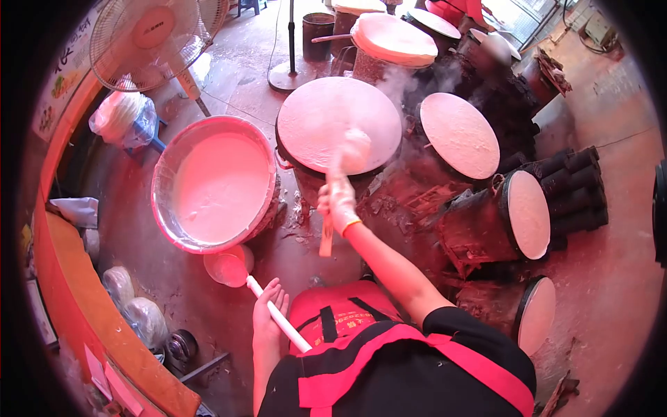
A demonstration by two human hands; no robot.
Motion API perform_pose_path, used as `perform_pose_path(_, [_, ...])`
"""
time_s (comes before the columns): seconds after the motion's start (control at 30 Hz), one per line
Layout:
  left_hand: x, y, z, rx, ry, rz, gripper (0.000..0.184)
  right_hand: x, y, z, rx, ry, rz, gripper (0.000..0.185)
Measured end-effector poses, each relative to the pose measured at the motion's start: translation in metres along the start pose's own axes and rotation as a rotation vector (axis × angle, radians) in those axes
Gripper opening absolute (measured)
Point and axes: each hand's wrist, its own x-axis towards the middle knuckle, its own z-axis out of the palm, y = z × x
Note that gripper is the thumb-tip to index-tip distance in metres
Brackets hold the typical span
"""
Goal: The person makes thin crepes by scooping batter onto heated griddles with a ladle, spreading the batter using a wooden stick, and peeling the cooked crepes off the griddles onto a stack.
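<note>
My right hand (338, 201), in a pale glove, grips a wooden-handled spreader (326, 240). Its far end is blurred by motion over the round griddle (295, 165), where a pale sheet of batter (313, 115) covers the top and steam rises. Against the palm of my left hand (269, 311) lies the white handle of a ladle (226, 269), with the fingers partly stretched out beside it. The ladle's bowl is just below the rim of a large plastic-lined tub (161, 208) of pale batter (222, 184).
More round griddles with pale sheets, one of them (460, 135), stand to the right. Black cylinders (573, 187) are stacked behind them. A fan (149, 42) stands at upper left, above an orange counter edge (76, 278). A person in red (458, 10) is at the back.
</note>
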Motion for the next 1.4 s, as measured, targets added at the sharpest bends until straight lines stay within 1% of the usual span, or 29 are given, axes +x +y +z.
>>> perform_pose_path(0.03, [-0.002,0.001,0.013,0.015,-0.002,-0.007,0.032,-0.004,0.004,-0.007,-0.217,-0.115,0.055,0.028])
perform_pose_path(0.07, [-0.005,0.001,0.022,0.031,-0.002,-0.015,0.032,-0.01,0.004,-0.023,-0.346,-0.28,0.049,0.041])
perform_pose_path(0.13, [-0.004,-0.001,0.033,0.042,-0.005,0.001,0.032,-0.016,-0.02,-0.067,-0.437,-0.309,0.104,0.051])
perform_pose_path(0.17, [-0.002,-0.004,0.037,0.049,0.002,0.015,0.031,-0.013,-0.031,-0.091,-0.378,-0.262,0.101,0.049])
perform_pose_path(0.23, [0.001,-0.013,0.047,0.058,0.013,0.033,0.031,0.003,-0.059,-0.137,-0.33,-0.223,0.114,0.049])
perform_pose_path(0.27, [0.003,-0.016,0.054,0.064,0.013,0.04,0.031,0.01,-0.072,-0.145,-0.314,-0.198,0.117,0.049])
perform_pose_path(0.37, [0.013,-0.025,0.079,0.035,-0.036,0.04,0.033,0.034,-0.068,-0.131,-0.09,-0.14,0.061,0.036])
perform_pose_path(0.4, [0.016,-0.028,0.089,0.014,-0.061,0.037,0.034,0.018,-0.069,-0.111,-0.176,-0.099,0.057,0.041])
perform_pose_path(0.47, [0.015,-0.032,0.111,-0.076,-0.078,0.001,0.028,0.004,-0.069,-0.116,-0.458,-0.445,0.073,0.048])
perform_pose_path(0.57, [0.021,-0.041,0.125,-0.16,-0.15,-0.042,0.021,-0.007,-0.113,-0.149,-0.578,-0.472,0.258,0.049])
perform_pose_path(0.6, [0.024,-0.044,0.13,-0.182,-0.178,-0.053,0.019,0.015,-0.119,-0.179,-0.527,-0.444,0.232,0.051])
perform_pose_path(0.67, [0.026,-0.054,0.137,-0.23,-0.229,-0.075,0.015,0.042,-0.157,-0.205,-0.551,-0.407,0.177,0.053])
perform_pose_path(0.73, [0.018,-0.062,0.16,-0.229,-0.169,-0.043,0.013,0.074,-0.186,-0.209,-0.638,-0.339,0.071,0.05])
perform_pose_path(0.8, [0.014,-0.072,0.178,-0.209,-0.13,-0.001,0.011,0.107,-0.2,-0.196,-0.636,-0.268,-0.002,0.047])
perform_pose_path(0.87, [0.013,-0.082,0.189,-0.167,-0.11,0.049,0.012,0.122,-0.181,-0.169,-0.643,-0.18,-0.141,0.044])
perform_pose_path(0.9, [0.013,-0.086,0.192,-0.137,-0.092,0.081,0.012,0.109,-0.176,-0.153,-0.701,-0.186,-0.109,0.04])
perform_pose_path(0.93, [0.013,-0.089,0.195,-0.105,-0.077,0.114,0.012,0.138,-0.146,-0.163,-0.852,-0.281,-0.251,0.04])
perform_pose_path(0.97, [0.014,-0.089,0.198,-0.072,-0.065,0.148,0.013,0.115,-0.161,-0.152,-0.966,-0.387,-0.284,0.041])
perform_pose_path(1.0, [0.013,-0.088,0.2,-0.067,-0.06,0.164,0.013,0.102,-0.167,-0.149,-0.963,-0.439,-0.285,0.04])
perform_pose_path(1.03, [0.01,-0.085,0.201,-0.063,-0.054,0.181,0.014,0.093,-0.168,-0.153,-0.897,-0.45,-0.265,0.04])
perform_pose_path(1.07, [0.008,-0.081,0.201,-0.059,-0.051,0.199,0.014,0.085,-0.171,-0.158,-0.781,-0.411,-0.257,0.039])
perform_pose_path(1.1, [0.006,-0.078,0.202,-0.037,-0.057,0.206,0.013,0.078,-0.168,-0.164,-0.64,-0.328,-0.297,0.039])
perform_pose_path(1.17, [0.005,-0.072,0.205,0.006,-0.074,0.213,0.013,0.081,-0.14,-0.176,-0.323,-0.142,-0.522,0.039])
perform_pose_path(1.23, [0.005,-0.064,0.214,0.008,-0.101,0.209,0.012,0.054,-0.13,-0.161,-0.561,-0.148,-0.386,0.042])
perform_pose_path(1.27, [0.005,-0.06,0.218,0.009,-0.117,0.206,0.012,0.058,-0.114,-0.162,-0.74,-0.261,-0.588,0.042])
perform_pose_path(1.3, [0.007,-0.055,0.221,0.034,-0.149,0.195,0.012,0.062,-0.107,-0.157,-0.665,-0.37,-0.469,0.042])
perform_pose_path(1.33, [0.008,-0.051,0.222,0.061,-0.178,0.182,0.011,0.07,-0.108,-0.159,-0.657,-0.455,-0.427,0.04])
perform_pose_path(1.4, [0.005,-0.046,0.222,0.114,-0.219,0.153,0.01,0.059,-0.143,-0.157,-0.77,-0.379,-0.484,0.04])
